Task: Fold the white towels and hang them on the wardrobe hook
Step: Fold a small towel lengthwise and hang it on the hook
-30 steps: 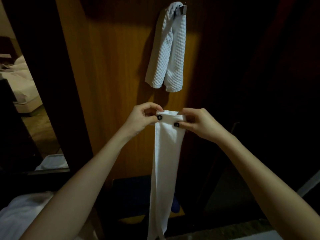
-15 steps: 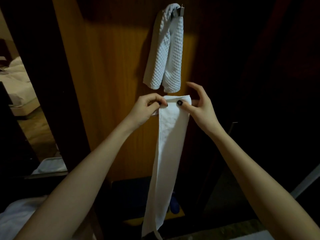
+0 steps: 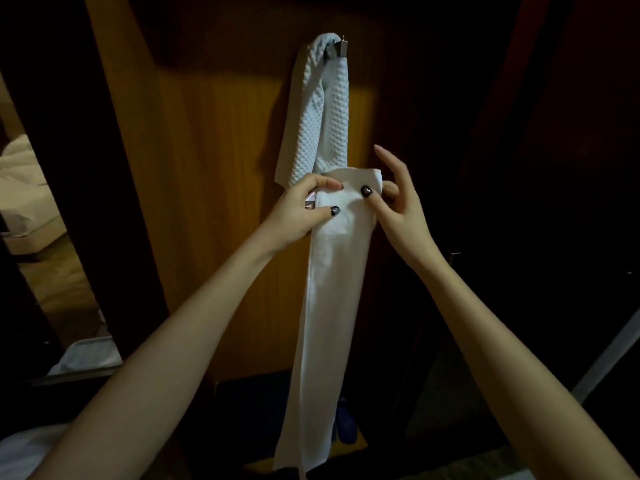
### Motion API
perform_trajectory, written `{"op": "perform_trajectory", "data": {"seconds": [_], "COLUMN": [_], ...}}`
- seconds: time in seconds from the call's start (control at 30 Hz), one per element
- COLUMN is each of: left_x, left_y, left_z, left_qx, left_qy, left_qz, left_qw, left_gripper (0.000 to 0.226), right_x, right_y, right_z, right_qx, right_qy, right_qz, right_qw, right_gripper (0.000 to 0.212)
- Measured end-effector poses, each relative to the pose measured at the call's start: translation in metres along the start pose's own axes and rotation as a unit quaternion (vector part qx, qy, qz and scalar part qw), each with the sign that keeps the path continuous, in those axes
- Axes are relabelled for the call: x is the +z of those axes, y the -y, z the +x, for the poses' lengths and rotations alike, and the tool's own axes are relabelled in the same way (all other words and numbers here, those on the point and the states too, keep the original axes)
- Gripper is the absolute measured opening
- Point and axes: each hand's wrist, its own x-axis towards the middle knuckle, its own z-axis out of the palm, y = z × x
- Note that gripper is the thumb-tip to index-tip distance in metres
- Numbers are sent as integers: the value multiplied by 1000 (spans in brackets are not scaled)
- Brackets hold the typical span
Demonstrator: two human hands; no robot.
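Smooth white towel (image 3: 322, 306), folded into a long narrow strip: held up in front of the orange-brown wooden wardrobe panel (image 3: 214, 202), its top edge level with the lower ends of the towel already hung, its length dropping straight down to the bottom of the view. Upper end slightly bunched between the two hands.

Left hand (image 3: 298, 213): closed on the strip's upper left corner, thumb across the front, fingers curled over the top edge; dark-painted nails. A small pale tag shows just beside this hand at the towel's edge.

Right hand (image 3: 398, 206): pinching the upper right corner between thumb and a finger behind the cloth; remaining fingers spread and raised clear of the cloth.

White waffle-textured towel (image 3: 318, 116): draped over the small grey metal hook (image 3: 337, 50) near the top of the panel, hanging in two lobes; its lower ends lie partly behind the held strip.

Surroundings: dark wardrobe interior to the right. Pale bed (image 3: 20, 188) at far left, seen through the gap. Dark blue shape, unclear, low behind the strip.
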Motion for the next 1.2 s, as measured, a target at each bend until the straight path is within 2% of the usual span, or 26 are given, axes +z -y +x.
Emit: {"op": "perform_trajectory", "data": {"seconds": [0.1, 0.2, 0.37, 0.5, 0.6, 0.7, 0.8, 0.93, 1.03, 1.13, 1.2], "left_x": [-1, -2, -2, 1, 8, 20, 39, 56, 60, 61, 64], "left_y": [-2, -1, 17, 26, 35, 56, 75, 86, 92, 99, 103], "left_z": [9, 18, 26, 26, 4, -38, -77, -100, -102, -101, -100], "left_qx": [22, 31, -17, -80, -136, -97, -123, -192, -183, -179, -183], "left_qy": [-20, -32, -33, -58, -98, -140, -143, -168, -122, -95, -82], "left_qz": [-23, -18, -18, -126, -142, -110, -94, -151, -106, -65, -43], "left_qw": [999, 999, 999, 987, 976, 979, 978, 955, 970, 977, 979], "left_gripper": [32, 31, 30, 45, 34, 9, 17, 23, 14, 25, 21], "right_x": [-1, 5, 13, 21, 22, 17, 11, 7, -2, -9, -15], "right_y": [-4, -15, -21, -24, -25, -29, -31, -33, -33, -31, -31], "right_z": [-14, -29, -29, -23, -16, -9, -3, 1, 5, 9, 11], "right_qx": [38, 105, 132, 142, 149, 142, 131, 149, 150, 156, 166], "right_qy": [91, 138, 127, 73, 17, -4, -2, -1, 2, 10, 6], "right_qz": [29, 40, 58, 77, 74, 59, 48, 65, 79, 81, 78], "right_qw": [995, 984, 981, 984, 986, 988, 990, 987, 985, 984, 983], "right_gripper": [30, 29, 35, 36, 40, 43, 44, 45, 45, 43, 40]}}
